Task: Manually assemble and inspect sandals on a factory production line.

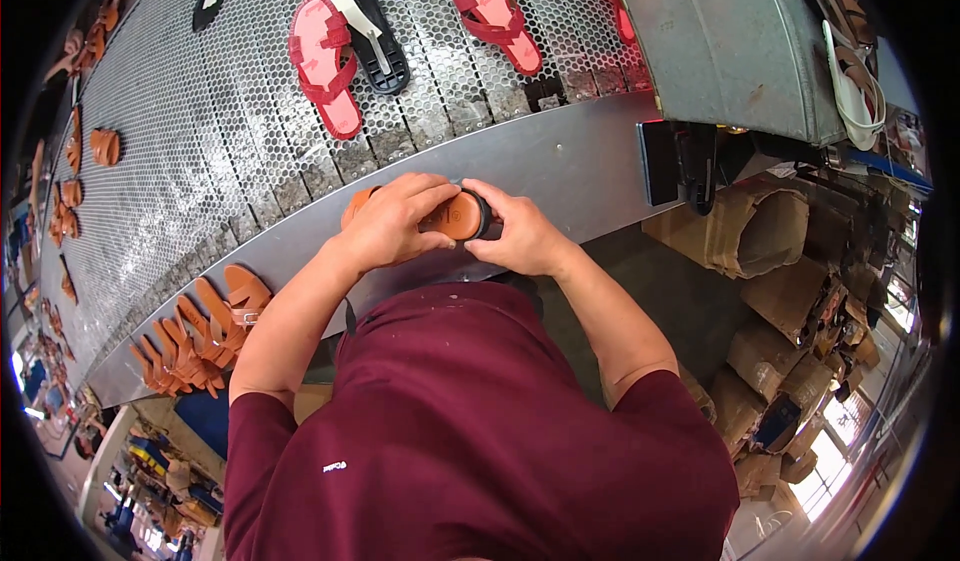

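Note:
Both my hands are on a tan sandal with a black sole, at the metal ledge close in front of my body. My left hand lies over its middle, fingers wrapped around it, and hides most of the straps. A bit of tan strap shows beyond that hand on the left. At the rounded right end, my right hand grips the black sole edge between thumb and fingers. The insole faces up between the two hands.
A perforated metal conveyor runs beyond the ledge. Red sandals and a black sole lie on it. Several tan sandals stand lined up at left. A grey metal housing rises at right, above cardboard boxes.

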Tool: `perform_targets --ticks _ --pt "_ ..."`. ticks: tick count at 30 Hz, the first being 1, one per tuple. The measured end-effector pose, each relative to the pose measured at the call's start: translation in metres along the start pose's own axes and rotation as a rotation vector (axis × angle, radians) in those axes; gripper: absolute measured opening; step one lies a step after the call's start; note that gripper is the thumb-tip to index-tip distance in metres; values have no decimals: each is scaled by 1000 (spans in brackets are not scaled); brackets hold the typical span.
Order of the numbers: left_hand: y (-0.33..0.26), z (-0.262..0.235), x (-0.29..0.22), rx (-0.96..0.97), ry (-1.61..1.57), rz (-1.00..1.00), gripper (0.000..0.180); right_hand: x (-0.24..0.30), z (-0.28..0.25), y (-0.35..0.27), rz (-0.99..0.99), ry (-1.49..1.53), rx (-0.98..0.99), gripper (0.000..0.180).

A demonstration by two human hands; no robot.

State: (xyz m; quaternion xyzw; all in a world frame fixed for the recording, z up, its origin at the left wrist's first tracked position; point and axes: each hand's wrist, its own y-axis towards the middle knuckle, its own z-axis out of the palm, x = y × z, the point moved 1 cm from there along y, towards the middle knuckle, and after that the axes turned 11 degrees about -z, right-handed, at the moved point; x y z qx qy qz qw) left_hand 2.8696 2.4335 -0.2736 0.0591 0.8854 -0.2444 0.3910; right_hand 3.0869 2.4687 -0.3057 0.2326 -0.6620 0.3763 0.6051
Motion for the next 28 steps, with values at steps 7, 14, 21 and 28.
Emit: perform_targets --ticks 7,14,21,28 --pt "5 23 8 -105 12 100 66 10 9 -2 -22 -306 -129 65" --pt "13 12 -15 -93 -21 -57 61 6 -7 3 -138 -298 -106 47" --pt "42 -16 -21 82 -567 -429 40 19 -35 16 3 202 -237 38" --pt "48 -9 -19 -5 -676 -432 32 21 -46 30 -242 28 -261 25"
